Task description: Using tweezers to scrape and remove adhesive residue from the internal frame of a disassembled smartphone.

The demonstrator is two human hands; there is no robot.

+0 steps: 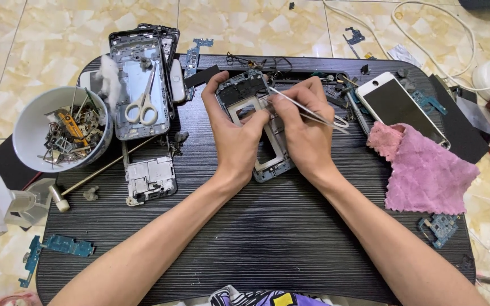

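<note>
The dark ribbed desk (267,249) is left bare along its near half, where only the forearms are laid; its far edge and both sides are crowded. A pink cloth (426,170) is draped at the right, partly over a white-framed phone (399,105). At the left edge a white bowl (29,133) of metal scraps is set, with scissors (142,107) laid on stacked phone shells behind it. The phone frame (250,93) is held at the desk's middle by the left hand (235,133), grip closed around its left side. Tweezers (307,110) are pinched by the right hand (304,127). The frame's centre is hidden under both hands.
</note>
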